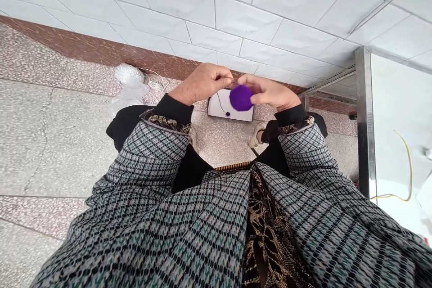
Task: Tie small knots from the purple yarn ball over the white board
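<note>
My right hand (pixel 272 93) holds a round purple yarn piece (pixel 240 98) by its right edge, thumb in front and fingers behind. Whether it is a ball or a flat disc I cannot tell. Beside it, my left hand (pixel 205 82) pinches a purple yarn strand (pixel 235 83) between thumb and fingertips, close to the top of the piece. Below both hands, a white tray with a dark rim (pixel 216 104) lies on the floor. A small purple yarn bit (pixel 227 114) rests in it, with a thin strand running upward from it.
White yarn (pixel 129 74) and a clear plastic bag (pixel 130 95) lie on the floor at left. A tiled wall (pixel 202 13) rises ahead. To the right stands a metal-framed table (pixel 366 121) with a yellow cord (pixel 411 166). My shoes (pixel 255 137) flank the tray.
</note>
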Demonstrator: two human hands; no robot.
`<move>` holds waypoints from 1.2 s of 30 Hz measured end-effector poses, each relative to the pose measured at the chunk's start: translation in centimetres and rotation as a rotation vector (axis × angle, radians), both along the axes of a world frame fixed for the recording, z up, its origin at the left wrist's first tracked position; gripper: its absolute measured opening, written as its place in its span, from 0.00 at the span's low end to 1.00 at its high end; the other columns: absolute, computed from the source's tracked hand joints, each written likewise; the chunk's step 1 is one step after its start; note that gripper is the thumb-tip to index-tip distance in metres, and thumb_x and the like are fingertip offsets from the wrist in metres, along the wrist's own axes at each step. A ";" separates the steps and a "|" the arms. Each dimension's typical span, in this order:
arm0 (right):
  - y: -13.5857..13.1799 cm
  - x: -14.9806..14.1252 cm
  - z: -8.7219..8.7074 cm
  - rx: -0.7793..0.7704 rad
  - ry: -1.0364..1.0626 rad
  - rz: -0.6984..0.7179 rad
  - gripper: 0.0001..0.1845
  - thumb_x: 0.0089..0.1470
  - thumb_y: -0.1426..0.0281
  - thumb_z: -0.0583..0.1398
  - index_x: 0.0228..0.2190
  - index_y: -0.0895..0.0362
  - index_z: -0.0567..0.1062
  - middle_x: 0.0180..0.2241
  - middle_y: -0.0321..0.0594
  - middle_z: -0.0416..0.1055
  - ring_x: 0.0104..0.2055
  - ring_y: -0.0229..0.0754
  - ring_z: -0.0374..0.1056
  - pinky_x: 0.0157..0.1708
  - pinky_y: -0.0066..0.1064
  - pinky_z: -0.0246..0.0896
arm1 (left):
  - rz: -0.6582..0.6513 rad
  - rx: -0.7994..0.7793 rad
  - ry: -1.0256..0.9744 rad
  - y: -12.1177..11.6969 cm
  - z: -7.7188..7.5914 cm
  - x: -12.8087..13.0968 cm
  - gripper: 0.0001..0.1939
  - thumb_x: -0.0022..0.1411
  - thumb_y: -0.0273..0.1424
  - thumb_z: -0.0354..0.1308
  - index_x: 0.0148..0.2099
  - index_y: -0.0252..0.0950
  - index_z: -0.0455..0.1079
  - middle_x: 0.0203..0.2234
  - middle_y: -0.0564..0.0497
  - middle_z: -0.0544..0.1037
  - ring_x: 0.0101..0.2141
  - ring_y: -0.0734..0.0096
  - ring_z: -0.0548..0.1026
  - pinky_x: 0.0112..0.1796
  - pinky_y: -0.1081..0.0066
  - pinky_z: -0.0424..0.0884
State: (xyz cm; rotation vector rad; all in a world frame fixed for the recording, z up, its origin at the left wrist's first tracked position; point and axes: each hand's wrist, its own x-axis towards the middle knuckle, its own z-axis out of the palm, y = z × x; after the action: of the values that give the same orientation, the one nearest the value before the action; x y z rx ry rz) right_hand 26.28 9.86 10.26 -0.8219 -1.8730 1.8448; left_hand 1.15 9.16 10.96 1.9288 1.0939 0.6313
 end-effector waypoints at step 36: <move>0.5 -0.9 0.5 -0.158 0.392 -0.321 0.35 0.48 0.51 0.75 0.48 0.53 0.67 0.37 0.31 0.71 0.33 0.34 0.71 0.36 0.29 0.75 | -0.131 -0.026 0.170 0.4 -1.3 -0.2 0.13 0.65 0.35 0.56 0.33 0.34 0.78 0.25 0.53 0.72 0.31 0.71 0.69 0.38 0.69 0.64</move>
State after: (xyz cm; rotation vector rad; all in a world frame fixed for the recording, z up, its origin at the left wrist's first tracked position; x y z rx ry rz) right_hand 25.42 10.35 10.81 -0.7000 -1.2891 1.8060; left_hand 0.96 9.56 9.65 2.0417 1.0636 0.3850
